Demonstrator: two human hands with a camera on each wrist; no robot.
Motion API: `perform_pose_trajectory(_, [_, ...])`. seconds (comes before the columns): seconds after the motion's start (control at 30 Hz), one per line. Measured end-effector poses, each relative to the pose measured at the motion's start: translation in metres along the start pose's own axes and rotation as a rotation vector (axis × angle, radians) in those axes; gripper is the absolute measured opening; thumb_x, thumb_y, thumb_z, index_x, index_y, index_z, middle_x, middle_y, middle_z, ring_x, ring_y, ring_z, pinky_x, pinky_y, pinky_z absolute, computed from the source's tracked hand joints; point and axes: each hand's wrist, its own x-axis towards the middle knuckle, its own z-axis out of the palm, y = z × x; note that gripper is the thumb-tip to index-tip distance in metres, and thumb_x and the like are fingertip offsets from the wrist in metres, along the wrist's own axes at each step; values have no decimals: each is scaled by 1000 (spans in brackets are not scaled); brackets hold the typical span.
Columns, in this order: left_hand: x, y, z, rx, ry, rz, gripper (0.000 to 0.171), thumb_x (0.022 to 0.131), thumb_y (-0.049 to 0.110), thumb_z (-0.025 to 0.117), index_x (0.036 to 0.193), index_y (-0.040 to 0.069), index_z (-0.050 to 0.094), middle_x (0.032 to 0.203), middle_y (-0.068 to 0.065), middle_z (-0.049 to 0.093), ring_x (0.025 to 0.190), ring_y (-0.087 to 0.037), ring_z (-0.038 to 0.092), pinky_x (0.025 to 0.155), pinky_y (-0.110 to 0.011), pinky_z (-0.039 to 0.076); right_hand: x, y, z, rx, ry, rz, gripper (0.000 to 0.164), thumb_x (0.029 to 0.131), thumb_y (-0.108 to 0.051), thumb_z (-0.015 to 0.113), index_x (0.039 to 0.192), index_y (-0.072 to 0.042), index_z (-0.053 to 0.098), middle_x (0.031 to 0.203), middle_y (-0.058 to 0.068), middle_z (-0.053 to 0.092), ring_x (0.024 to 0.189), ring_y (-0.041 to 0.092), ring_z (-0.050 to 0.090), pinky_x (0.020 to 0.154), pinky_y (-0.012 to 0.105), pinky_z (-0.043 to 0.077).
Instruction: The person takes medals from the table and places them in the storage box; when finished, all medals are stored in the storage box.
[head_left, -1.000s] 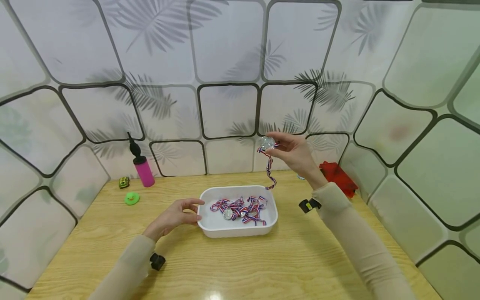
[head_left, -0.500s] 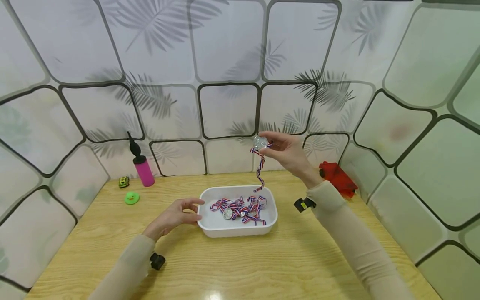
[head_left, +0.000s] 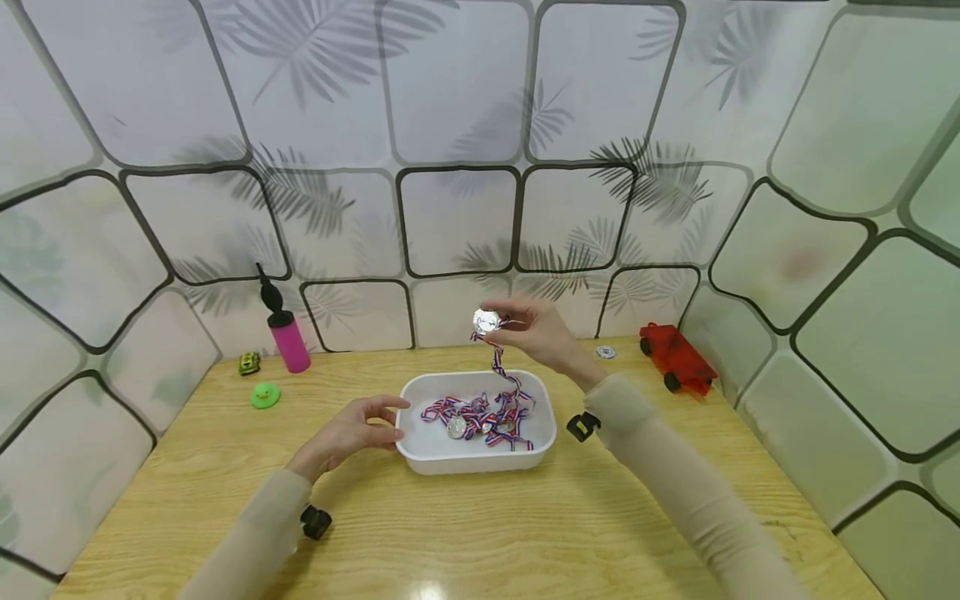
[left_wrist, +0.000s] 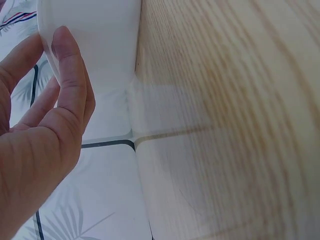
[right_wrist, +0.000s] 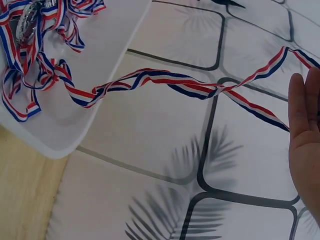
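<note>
In the head view my right hand (head_left: 536,333) pinches a silver medal (head_left: 486,322) above the back edge of a white plastic bin (head_left: 420,458). The medal's red, white and blue ribbon (right_wrist: 155,77) trails down into the bin, as the right wrist view shows. A tangled heap of striped ribbons (head_left: 476,412) lies inside, with another silver medal (head_left: 456,427) among them. My left hand (head_left: 352,429) holds the bin's left wall near the rim. In the left wrist view its fingers (left_wrist: 72,80) lie against the white wall.
A pink pump (head_left: 291,343) with a black top, a small yellow-green toy car (head_left: 249,363) and a green duck (head_left: 264,395) stand back left. At back right are a red toy car (head_left: 677,358) and a small round disc (head_left: 606,352). Patterned cloth walls surround the table.
My right hand has carried the medal left and lowered it, so its ribbon now dips into the bin. The left hand and the bin have stayed put.
</note>
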Motion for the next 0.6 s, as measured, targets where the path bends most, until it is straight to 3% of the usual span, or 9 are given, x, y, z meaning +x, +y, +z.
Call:
perform_pose_trajectory(0.13, [0, 0, 0, 2, 0, 7, 59, 88, 9, 72, 140, -5, 46, 107, -18, 53, 88, -19, 63, 83, -36, 60, -2, 12, 13, -25, -60, 54, 42, 83, 3, 74, 123, 6, 63, 107, 21, 67, 91, 10, 65, 87, 29, 58])
perform_pose_trajectory(0.33, [-1, 0, 1, -12, 2, 8, 59, 89, 7, 71, 140, -6, 45, 108, -20, 53, 88, -19, 63, 84, -37, 60, -6, 28, 28, -75, -172, 185, 46, 85, -7, 75, 129, -3, 62, 117, 13, 65, 96, 15, 65, 85, 28, 58])
perform_pose_trajectory(0.6, [0, 0, 0, -8, 6, 0, 59, 89, 8, 71, 140, -5, 45, 111, -21, 53, 89, -19, 63, 84, -37, 60, -5, 41, 37, -130, -218, 208, 46, 84, -10, 77, 128, -5, 64, 116, 12, 68, 98, 19, 68, 86, 27, 58])
